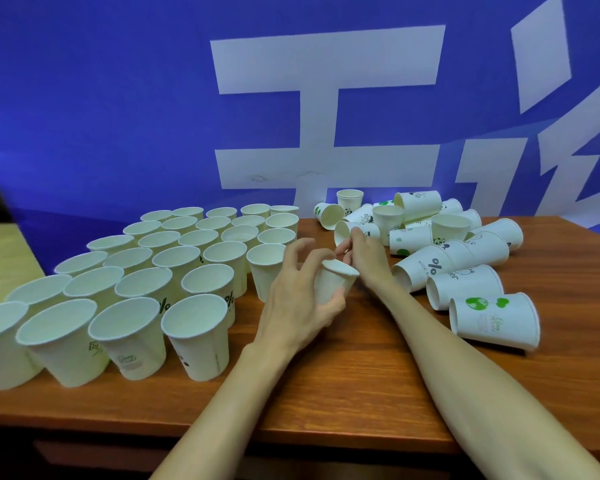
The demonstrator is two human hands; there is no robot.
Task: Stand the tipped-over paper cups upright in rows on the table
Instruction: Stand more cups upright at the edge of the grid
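Several white paper cups stand upright in rows [174, 268] on the left half of the wooden table [343, 382]. A heap of tipped-over cups [447, 251] lies at the right back. My left hand [298, 303] grips one white cup [335, 280] at the table's middle, just right of the rows, thumb and fingers curled round its side. My right hand [364, 254] reaches past it toward a tipped cup [345, 232] at the heap's left edge, fingertips touching its rim; whether it grips that cup is unclear.
A blue wall with large white characters [326, 109] rises right behind the table. A tipped cup with a green globe print [496, 320] lies nearest on the right. The table's front edge [153, 424] runs below my forearms. A pale wooden surface [0, 265] sits at the far left.
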